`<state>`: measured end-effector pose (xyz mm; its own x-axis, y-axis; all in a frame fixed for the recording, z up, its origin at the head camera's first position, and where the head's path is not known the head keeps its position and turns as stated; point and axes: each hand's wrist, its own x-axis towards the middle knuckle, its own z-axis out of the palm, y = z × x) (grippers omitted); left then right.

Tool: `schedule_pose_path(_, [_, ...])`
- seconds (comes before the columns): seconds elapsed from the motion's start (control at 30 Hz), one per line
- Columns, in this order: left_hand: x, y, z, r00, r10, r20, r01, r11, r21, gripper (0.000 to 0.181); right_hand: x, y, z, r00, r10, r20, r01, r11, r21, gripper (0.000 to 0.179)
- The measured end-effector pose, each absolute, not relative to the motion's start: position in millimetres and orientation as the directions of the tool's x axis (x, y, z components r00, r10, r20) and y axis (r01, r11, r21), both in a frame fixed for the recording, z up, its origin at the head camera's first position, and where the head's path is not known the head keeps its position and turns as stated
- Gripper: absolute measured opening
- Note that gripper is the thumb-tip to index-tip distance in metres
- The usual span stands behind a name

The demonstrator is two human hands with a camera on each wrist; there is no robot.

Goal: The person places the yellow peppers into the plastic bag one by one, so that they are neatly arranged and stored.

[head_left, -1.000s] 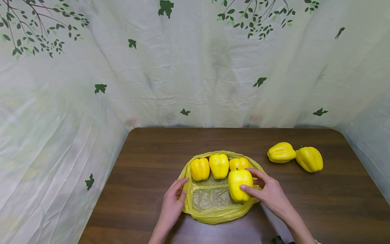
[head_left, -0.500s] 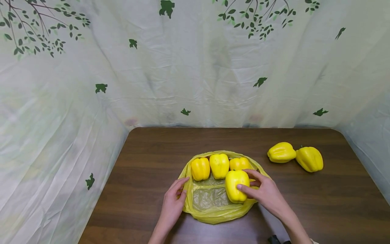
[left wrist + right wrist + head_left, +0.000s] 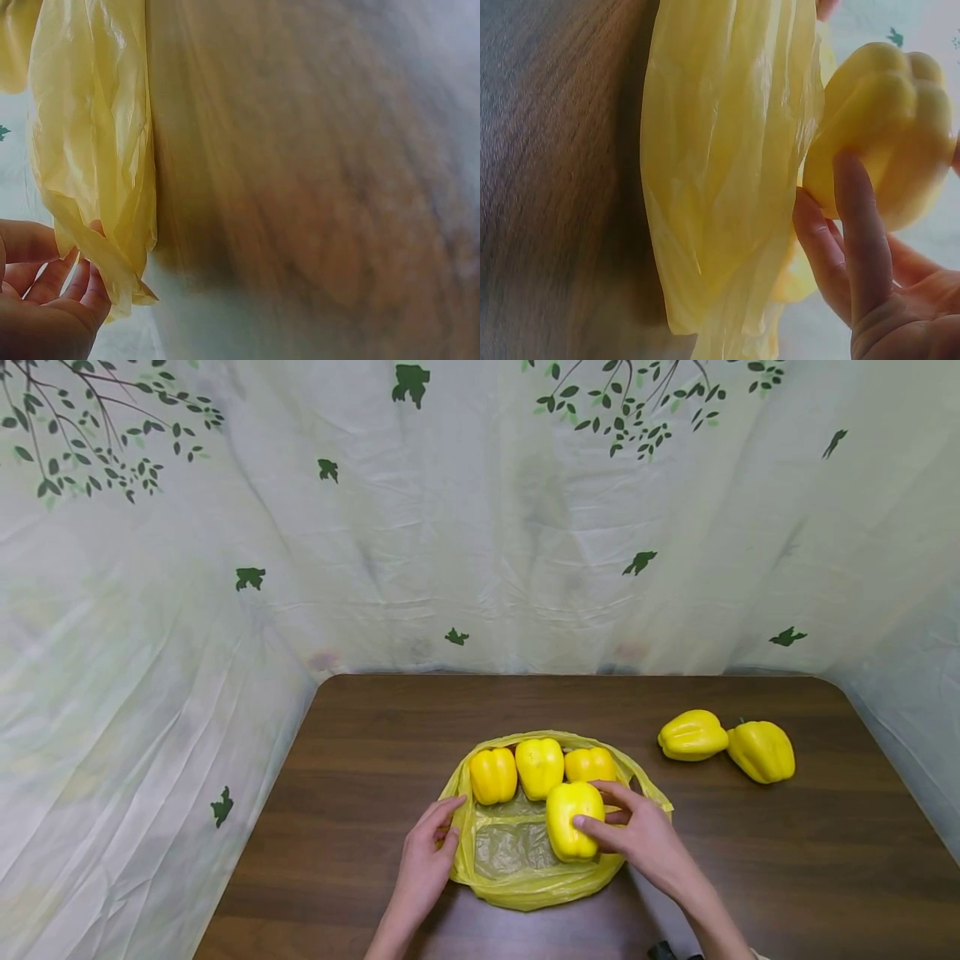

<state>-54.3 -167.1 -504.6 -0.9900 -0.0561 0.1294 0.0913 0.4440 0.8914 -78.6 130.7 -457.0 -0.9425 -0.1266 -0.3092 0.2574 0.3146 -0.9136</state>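
My right hand [image 3: 651,837] grips a yellow bell pepper [image 3: 564,820] between thumb and fingers, over the right part of an open yellow plastic bag [image 3: 528,892]. In the right wrist view that pepper [image 3: 889,127] is just above the bag's rim. My left hand [image 3: 424,858] pinches the left edge of the bag, and the left wrist view shows its fingers [image 3: 52,281] at the thin plastic. Inside, along the far side, stand a left pepper [image 3: 492,776], a middle pepper [image 3: 539,768] and a right pepper [image 3: 589,763], the last partly hidden.
Two more yellow bell peppers, a left one [image 3: 692,735] and a right one [image 3: 762,752], lie side by side at the table's back right. The brown wooden table [image 3: 360,760] is backed by a pale leaf-printed curtain [image 3: 487,527]. A small black object [image 3: 662,951] shows at the bottom edge.
My right hand has moved left and slightly toward me with the bell pepper, above the bag. The bag's right rim now sticks out more beside the hand. The left hand has stayed in place.
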Motion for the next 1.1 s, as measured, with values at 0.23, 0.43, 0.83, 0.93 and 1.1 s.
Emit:
schedule_pose_path(0.23, [-54.7,-166.9,-505.5,-0.989,-0.057,0.134,0.095,0.446,0.890,0.044,-77.9,126.3,-460.5,-0.949,-0.132,-0.285,0.234,0.311,-0.921,0.071])
schedule_pose_path(0.43, [-54.8,-167.4,-505.4,-0.990,-0.057,0.130,0.091,0.453,0.887,0.045,-77.6,120.6,-462.4,-0.948,-0.121,-0.295,0.243,0.325,-0.914,0.071])
schedule_pose_path(0.83, [-54.3,-167.1,-505.3,-0.989,-0.056,0.140,0.099,0.458,0.883,0.045,-75.3,113.7,-465.1,-0.950,-0.138,-0.280,0.227,0.309,-0.924,0.069])
schedule_pose_path(0.93, [-54.4,-167.2,-506.0,-0.989,-0.058,0.138,0.097,0.455,0.885,0.045,-74.8,112.0,-465.5,-0.949,-0.144,-0.279,0.225,0.310,-0.924,0.068])
schedule_pose_path(1.1, [-54.4,-168.3,-507.7,-0.985,-0.053,0.162,0.121,0.453,0.883,0.047,-74.1,108.8,-465.7,-0.948,-0.155,-0.279,0.222,0.307,-0.925,0.068])
